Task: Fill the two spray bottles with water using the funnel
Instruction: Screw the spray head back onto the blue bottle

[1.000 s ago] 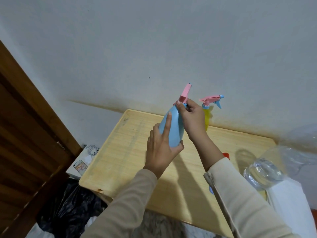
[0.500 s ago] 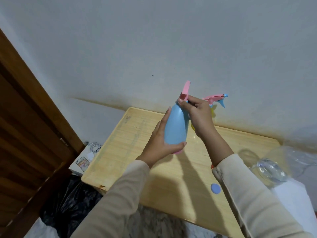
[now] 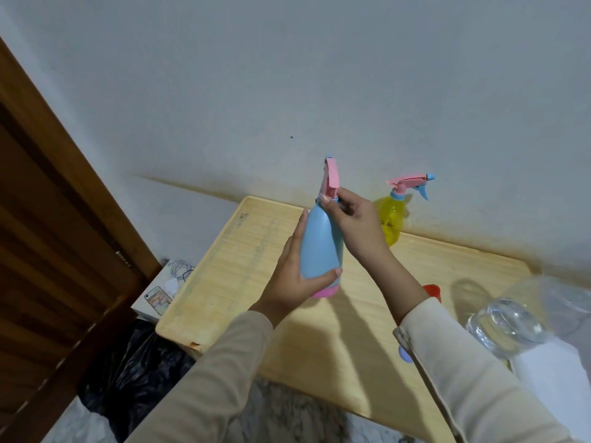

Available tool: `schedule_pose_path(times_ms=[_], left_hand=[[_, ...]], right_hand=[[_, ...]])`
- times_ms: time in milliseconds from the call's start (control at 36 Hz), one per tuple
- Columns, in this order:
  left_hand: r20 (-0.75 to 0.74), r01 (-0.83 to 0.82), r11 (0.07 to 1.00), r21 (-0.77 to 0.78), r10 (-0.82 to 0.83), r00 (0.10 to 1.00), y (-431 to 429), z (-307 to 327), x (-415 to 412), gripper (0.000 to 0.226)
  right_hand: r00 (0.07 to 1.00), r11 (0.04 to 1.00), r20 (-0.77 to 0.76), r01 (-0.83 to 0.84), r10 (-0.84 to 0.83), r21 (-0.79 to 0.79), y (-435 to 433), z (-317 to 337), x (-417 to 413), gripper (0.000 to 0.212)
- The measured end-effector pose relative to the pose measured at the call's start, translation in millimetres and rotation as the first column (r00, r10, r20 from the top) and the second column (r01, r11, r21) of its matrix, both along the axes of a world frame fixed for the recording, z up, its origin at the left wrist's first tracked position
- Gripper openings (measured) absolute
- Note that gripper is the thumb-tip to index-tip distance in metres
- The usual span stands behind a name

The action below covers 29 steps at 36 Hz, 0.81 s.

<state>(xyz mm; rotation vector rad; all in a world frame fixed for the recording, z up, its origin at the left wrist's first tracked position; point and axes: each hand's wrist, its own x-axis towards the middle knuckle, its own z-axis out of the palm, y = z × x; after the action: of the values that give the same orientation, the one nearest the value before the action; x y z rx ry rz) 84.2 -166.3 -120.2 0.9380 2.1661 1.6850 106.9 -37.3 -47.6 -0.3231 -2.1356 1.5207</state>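
A blue spray bottle (image 3: pixel 319 244) with a pink base and pink spray head is held upright above the wooden table (image 3: pixel 243 270). My left hand (image 3: pixel 292 282) wraps the bottle's lower body. My right hand (image 3: pixel 355 219) pinches the collar just under the pink spray head (image 3: pixel 331 177). A yellow spray bottle (image 3: pixel 391 219) with a pink and blue trigger head stands at the back of the table by the wall, partly hidden behind my right hand. A red object (image 3: pixel 432 290), perhaps the funnel, peeks out behind my right forearm.
A clear water-filled container (image 3: pixel 508 324) stands at the table's right end beside something white (image 3: pixel 556 378). A small blue disc (image 3: pixel 404 354) lies near the front edge. A wooden door (image 3: pixel 48 235), a black bag (image 3: pixel 134 372) and a phone (image 3: pixel 158 300) are at left.
The blue bottle has tipped from a slant to upright, its pink base coming into view. The yellow bottle, earlier mostly hidden behind my right hand, shows more to the right.
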Motion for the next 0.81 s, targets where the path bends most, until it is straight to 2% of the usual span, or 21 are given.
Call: schedule_pose_path(times_ms=[111, 250, 389, 417, 500, 611, 694, 806], left_hand=[[-0.084, -0.100, 0.994, -0.033, 0.097, 0.992, -1, -10, 6, 0.098], [-0.212, -0.127, 0.991, -0.052, 0.113, 0.971, -8, -19, 5, 0.102], [-0.339, -0.154, 0.986, -0.068, 0.122, 0.933, -16, -29, 7, 0.099], [-0.326, -0.140, 0.987, -0.073, 0.109, 0.939, -17, -31, 9, 0.099], [-0.301, -0.078, 0.991, -0.106, 0.043, 0.953, -22, -34, 18, 0.095], [-0.173, -0.058, 0.994, -0.097, 0.041, 0.984, -31, -38, 24, 0.094], [-0.125, -0.017, 0.994, -0.105, 0.004, 0.992, -40, -42, 24, 0.092], [-0.015, 0.043, 0.997, -0.072, -0.044, 0.999, -61, -38, 17, 0.071]], right_hand=[[0.997, 0.994, -0.006, 0.078, -0.078, 0.080, -13, -8, -3, 0.011], [0.991, 0.991, -0.020, 0.136, -0.136, 0.017, -20, -20, -2, 0.008], [0.977, 0.977, 0.018, 0.210, -0.211, 0.021, -27, -27, 0, 0.029], [0.976, 0.977, 0.034, 0.214, -0.214, 0.019, -28, -27, -1, 0.031], [0.984, 0.986, 0.066, 0.169, -0.168, -0.012, -31, -24, -6, 0.017], [0.991, 0.992, 0.049, 0.128, -0.127, -0.016, -35, -25, -13, 0.026], [0.989, 0.988, 0.049, 0.144, -0.142, -0.047, -41, -34, -15, 0.013], [0.980, 0.979, 0.045, 0.195, -0.193, -0.058, -52, -46, -13, 0.007]])
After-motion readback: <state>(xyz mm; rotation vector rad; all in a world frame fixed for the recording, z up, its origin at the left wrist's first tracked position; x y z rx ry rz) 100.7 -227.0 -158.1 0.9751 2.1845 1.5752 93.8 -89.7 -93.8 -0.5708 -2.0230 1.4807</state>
